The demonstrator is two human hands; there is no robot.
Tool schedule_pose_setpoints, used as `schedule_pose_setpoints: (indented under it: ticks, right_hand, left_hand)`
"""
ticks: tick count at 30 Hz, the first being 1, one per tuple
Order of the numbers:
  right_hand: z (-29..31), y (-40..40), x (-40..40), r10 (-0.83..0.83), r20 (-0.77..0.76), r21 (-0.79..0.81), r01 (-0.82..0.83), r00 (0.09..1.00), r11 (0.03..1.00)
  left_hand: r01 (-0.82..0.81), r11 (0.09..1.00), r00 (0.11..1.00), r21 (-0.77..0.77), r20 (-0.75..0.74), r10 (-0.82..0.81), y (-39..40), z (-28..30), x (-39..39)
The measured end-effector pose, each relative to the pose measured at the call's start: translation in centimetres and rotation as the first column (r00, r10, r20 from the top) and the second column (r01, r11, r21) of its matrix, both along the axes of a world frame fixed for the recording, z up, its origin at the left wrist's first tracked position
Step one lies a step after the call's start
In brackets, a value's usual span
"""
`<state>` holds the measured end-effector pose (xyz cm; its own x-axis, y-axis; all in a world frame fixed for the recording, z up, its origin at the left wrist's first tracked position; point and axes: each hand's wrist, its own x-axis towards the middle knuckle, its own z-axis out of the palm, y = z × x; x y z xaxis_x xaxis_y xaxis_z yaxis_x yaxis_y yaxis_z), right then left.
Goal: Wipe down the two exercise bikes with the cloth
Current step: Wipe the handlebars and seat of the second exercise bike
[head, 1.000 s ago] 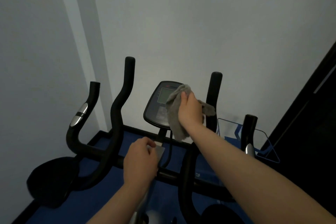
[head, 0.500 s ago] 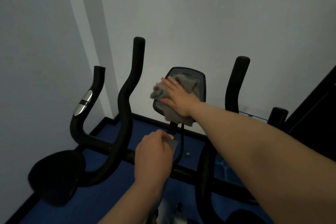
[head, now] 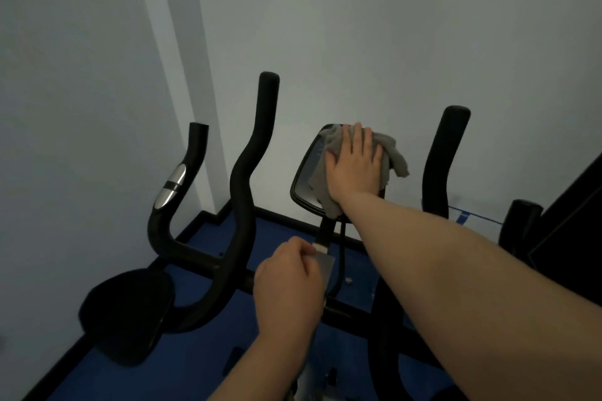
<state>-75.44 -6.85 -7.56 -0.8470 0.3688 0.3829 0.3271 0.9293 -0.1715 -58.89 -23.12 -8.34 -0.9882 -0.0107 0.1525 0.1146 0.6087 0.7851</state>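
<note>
Up on the bike's console (head: 304, 177), your right hand (head: 355, 169) now lies flat with its fingers straight and together, pressing the grey cloth (head: 389, 153) against the screen. Half a second ago that hand sat lower and more to the left side of the console, with the cloth bunched toward its left edge; now the hand covers the upper right part, and the cloth spills out past the console's right edge, one loose corner hanging free in the air. A strip of cloth also shows below your wrist, at the console's lower rim. The left part of the dark screen is uncovered.

Your left hand (head: 288, 286) matches the earlier frame: its fingers are curled tightly round the silver bracket (head: 324, 265) at the foot of the console's stem, thumb on top, holding it firmly. How far the fingers wrap behind the bracket you cannot tell from here.

The handlebars (head: 242, 185) of this bike rise on either side of the console, the left upright close beside your left hand, the right upright (head: 441, 166) just beyond the hanging cloth and not touching it. Farther left stands a second curved grip (head: 171, 187) with a silver sensor band, and below it a black seat (head: 127, 312) near the wall (head: 391, 26). Blue floor (head: 202, 358) shows under the frame. At the far right another black post (head: 521, 225) stands beside a dark panel
</note>
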Motion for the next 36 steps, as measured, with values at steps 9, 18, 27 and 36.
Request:
schedule_pose_setpoints:
  ticks: [9,18,27,36]
  right_hand:
    - [-1.1,-1.2,1.2,-0.120,-0.010,-0.053,0.120,0.993,0.991]
    - [-1.1,-2.2,1.4,0.340,0.080,0.130,-0.348,0.937,0.929]
    - [-0.5,-0.9,-0.4,-0.040,0.048,0.002,0.040,0.998,0.999]
    - [-1.9,-1.3,3.1,0.299,0.108,0.077,-0.308,0.948,0.948]
  left_hand:
    - [0.033,0.998,0.999,-0.056,-0.005,-0.033,0.1,0.0,-0.1]
    - [0.043,0.992,0.998,-0.119,-0.050,-0.049,0.2,0.0,0.2]
    - [0.050,0.990,0.998,-0.133,-0.039,-0.055,0.3,-0.3,-0.3]
    - [0.019,0.991,0.999,-0.131,-0.031,-0.023,0.4,0.1,0.3]
